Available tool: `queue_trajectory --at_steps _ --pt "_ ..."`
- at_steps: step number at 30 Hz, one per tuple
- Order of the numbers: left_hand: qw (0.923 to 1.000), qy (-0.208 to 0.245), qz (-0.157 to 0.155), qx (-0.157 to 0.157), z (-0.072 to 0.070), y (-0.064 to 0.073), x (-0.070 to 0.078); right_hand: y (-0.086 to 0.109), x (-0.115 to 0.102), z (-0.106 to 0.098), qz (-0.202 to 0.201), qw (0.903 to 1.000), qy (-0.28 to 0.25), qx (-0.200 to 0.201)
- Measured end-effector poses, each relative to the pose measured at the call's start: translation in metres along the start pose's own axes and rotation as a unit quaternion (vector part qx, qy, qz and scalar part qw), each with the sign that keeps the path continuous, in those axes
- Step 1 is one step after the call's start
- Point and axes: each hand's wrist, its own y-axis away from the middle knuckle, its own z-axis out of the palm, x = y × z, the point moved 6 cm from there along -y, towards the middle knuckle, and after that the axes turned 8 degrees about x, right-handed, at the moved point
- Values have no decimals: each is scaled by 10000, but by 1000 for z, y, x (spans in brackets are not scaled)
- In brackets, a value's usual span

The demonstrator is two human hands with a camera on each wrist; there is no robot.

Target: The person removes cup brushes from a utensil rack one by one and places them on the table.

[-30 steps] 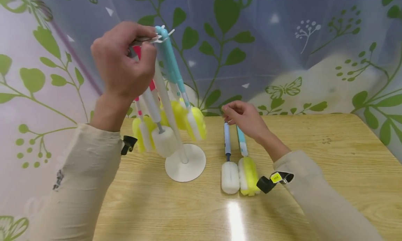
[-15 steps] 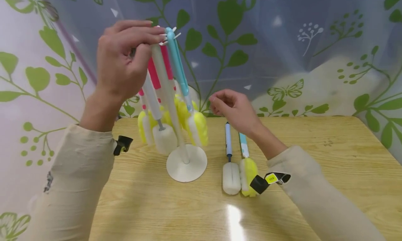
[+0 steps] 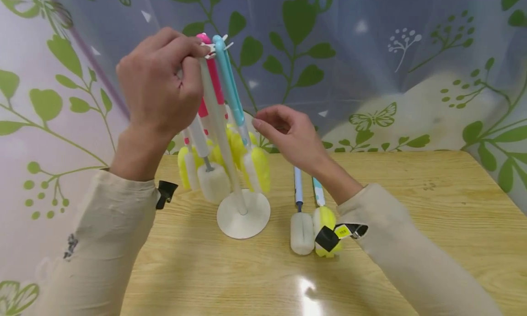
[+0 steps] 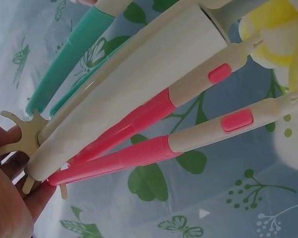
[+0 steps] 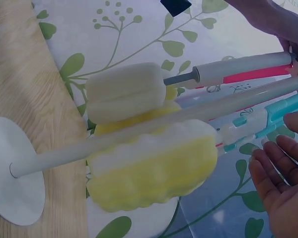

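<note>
Head view: a white stand with a slim pole and round flat base [image 3: 243, 227] is on the pale wood-grained worktop [image 3: 465, 206]. Taking that base as the clock's centre, the person's left hand [image 3: 160, 83] is at eleven o'clock, its grip clamped on the stand's hooked top — in the left wrist view, fingers show behind the cream prongs [image 4: 29, 135]. The right hand [image 3: 290, 135] is at one o'clock, its grip apart, fingers loosely bent. Its fingertips are just beside a turquoise-handled brush with a yellow-and-white sponge head [image 3: 238, 116], hanging on the pole's three-o'clock side; whether they touch it, I cannot tell. On the nine-o'clock side hangs a white-handled brush with a white cylindrical sponge head [image 3: 201, 144]; two pink-handled brushes [image 4: 146, 149] also hang there. At three o'clock from the base, two brushes lie side by side — a light-blue-handled brush with a white sponge head [image 3: 302, 233] and, farther out, a teal-handled brush with a yellow-and-white sponge head [image 3: 325, 215]. Behind is a leaf-printed backdrop [image 3: 379, 69].
</note>
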Motion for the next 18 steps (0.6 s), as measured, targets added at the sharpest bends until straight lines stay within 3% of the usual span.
queue_trajectory --at_steps 6,12,18 --pt "9999 -96 15 -56 0 2 0 -3 -5 7 -62 9998 -163 96" --pt "9996 30 183 195 -1 2 2 -9 -12 20 22 9990 -407 187" --pt "9997 -112 -101 180 1 4 1 -11 -13 24 14 9982 -367 479"
